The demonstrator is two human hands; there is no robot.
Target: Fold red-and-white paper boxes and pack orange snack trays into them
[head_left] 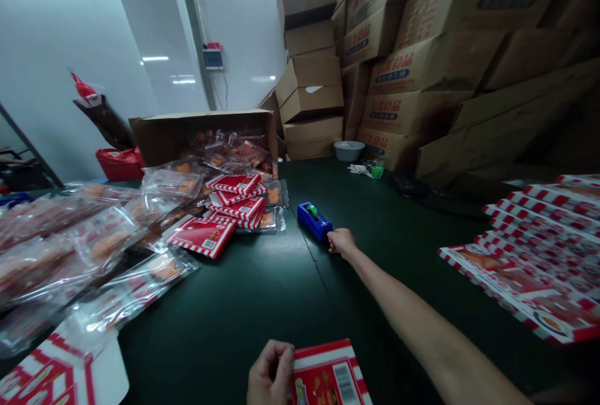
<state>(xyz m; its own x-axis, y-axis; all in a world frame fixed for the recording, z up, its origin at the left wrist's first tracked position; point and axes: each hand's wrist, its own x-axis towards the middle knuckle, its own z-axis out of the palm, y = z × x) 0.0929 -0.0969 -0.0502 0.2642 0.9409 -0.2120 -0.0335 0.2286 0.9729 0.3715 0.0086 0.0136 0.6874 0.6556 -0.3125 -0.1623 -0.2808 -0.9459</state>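
Observation:
My left hand is at the bottom of the view, pinching the edge of a flat red-and-white printed carton with a barcode on it. My right arm stretches across the dark green table, and my right hand touches the end of a blue tape dispenser. Its fingers look loosely curled, and the dispenser does not appear gripped. A roll of green-cored tape sits in the dispenser.
Clear bags of orange food are heaped at left, with red-striped cartons on them. A fan of printed cartons lies at right. Cardboard boxes are stacked behind, beside an open box and a grey basin.

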